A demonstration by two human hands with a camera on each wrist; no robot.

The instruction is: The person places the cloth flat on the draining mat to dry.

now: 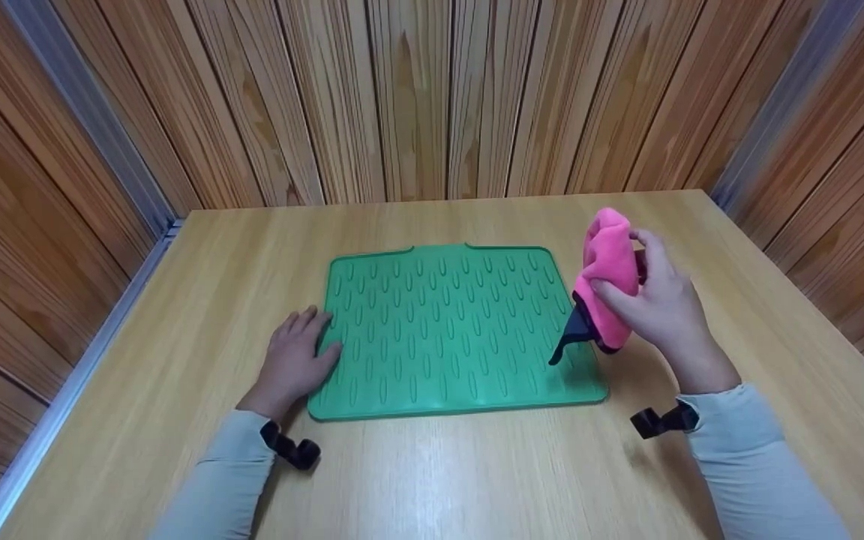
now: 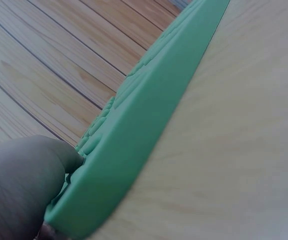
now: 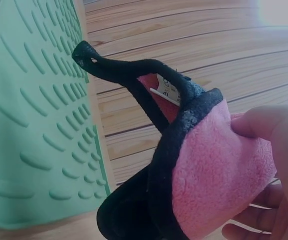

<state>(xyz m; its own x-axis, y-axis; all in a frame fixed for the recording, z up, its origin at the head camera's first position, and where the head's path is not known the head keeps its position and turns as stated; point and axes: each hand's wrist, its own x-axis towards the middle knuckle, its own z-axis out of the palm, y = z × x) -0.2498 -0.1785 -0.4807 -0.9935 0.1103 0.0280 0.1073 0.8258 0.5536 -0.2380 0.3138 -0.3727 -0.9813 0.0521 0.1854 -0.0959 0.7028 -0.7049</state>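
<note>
A green mat [image 1: 443, 330] with raised oval ridges lies on the wooden table. My left hand [image 1: 297, 360] rests at its left edge, fingers extended and thumb over the rim; the left wrist view shows the thumb [image 2: 38, 165] against the thick green side [image 2: 133, 125]. My right hand [image 1: 661, 300] grips a soft pink fleece item [image 1: 608, 277] with black trim, raised over the mat's right edge. In the right wrist view, this pink item [image 3: 219, 170] has a black strap [image 3: 118, 70] with a small hole at its tip, and a white label [image 3: 169, 90] inside its opening.
The light wooden table [image 1: 439, 480] extends around the mat. Wood-plank walls [image 1: 409, 97] stand behind and on both sides. Black wrist mounts [image 1: 289, 446] sit at both light blue sleeves [image 1: 747, 450].
</note>
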